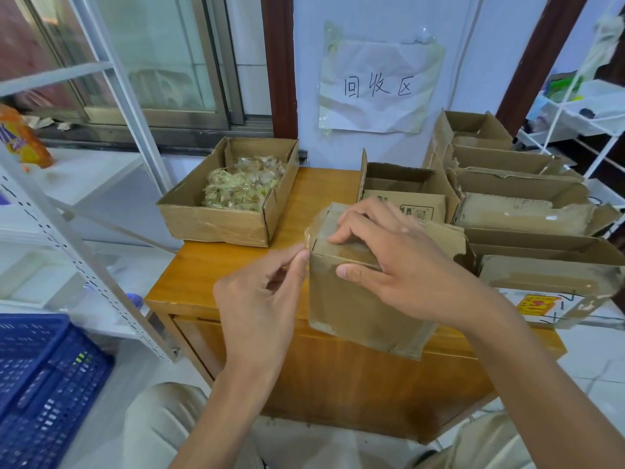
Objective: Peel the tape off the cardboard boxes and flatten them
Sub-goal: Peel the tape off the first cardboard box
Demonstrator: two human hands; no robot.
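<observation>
A small brown cardboard box (pixel 358 309) covered in clear tape is held above the front edge of the wooden table (pixel 209 269). My right hand (pixel 399 262) grips its top, fingers over the upper face and thumb on the front. My left hand (pixel 263 299) pinches a strip of clear tape (pixel 309 236) at the box's top left corner between thumb and forefinger. Several opened cardboard boxes (pixel 527 211) stand in a row at the right.
An open box (pixel 216 225) holding crumpled peeled tape sits at the table's back left. A blue plastic crate (pixel 40 384) is on the floor at left beside a white metal shelf (pixel 77 252). A paper sign (pixel 378 86) hangs on the wall.
</observation>
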